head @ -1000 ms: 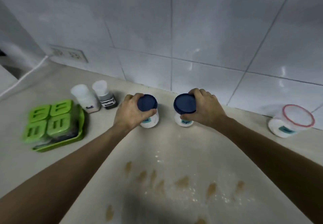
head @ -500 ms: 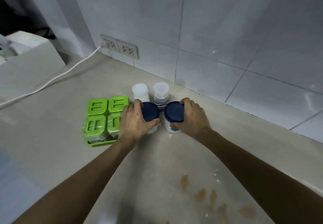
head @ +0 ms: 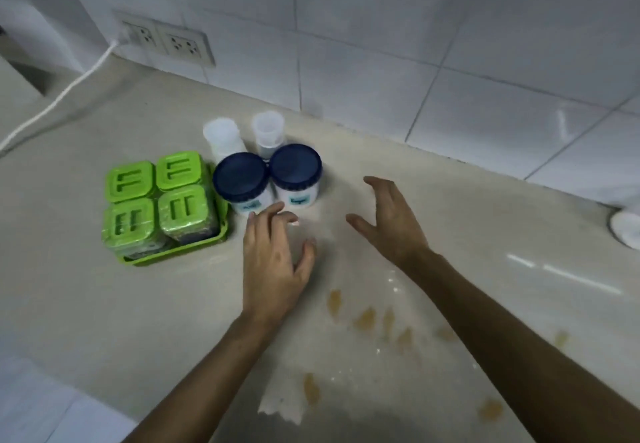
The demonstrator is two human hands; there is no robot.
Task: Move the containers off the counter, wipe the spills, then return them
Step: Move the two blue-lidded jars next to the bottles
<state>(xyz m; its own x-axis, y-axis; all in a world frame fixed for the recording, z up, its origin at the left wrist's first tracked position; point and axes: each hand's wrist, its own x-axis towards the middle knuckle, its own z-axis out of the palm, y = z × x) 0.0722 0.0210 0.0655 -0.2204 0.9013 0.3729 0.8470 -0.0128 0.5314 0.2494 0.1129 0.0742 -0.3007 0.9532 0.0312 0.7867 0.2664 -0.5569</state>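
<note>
Two white jars with dark blue lids stand side by side on the beige counter [head: 104, 304], the left jar [head: 242, 183] next to the right jar [head: 296, 174]. My left hand [head: 277, 262] hovers just in front of them, fingers spread, holding nothing. My right hand [head: 388, 221] is to the right of the jars, open and empty. Brown spill spots [head: 367, 318] and white grains dot the counter near my right forearm.
A green tray [head: 180, 252] holding several green-lidded boxes sits left of the jars. Two small translucent shakers [head: 225, 134] stand behind them against the tiled wall. A white tub [head: 627, 231] is at the right edge. A wall socket [head: 180, 43] with a white cable is at back left.
Both hands slid the blue-lidded jars left beside the shakers and green tray, then let go and drew back toward me. The jars now stand free.
</note>
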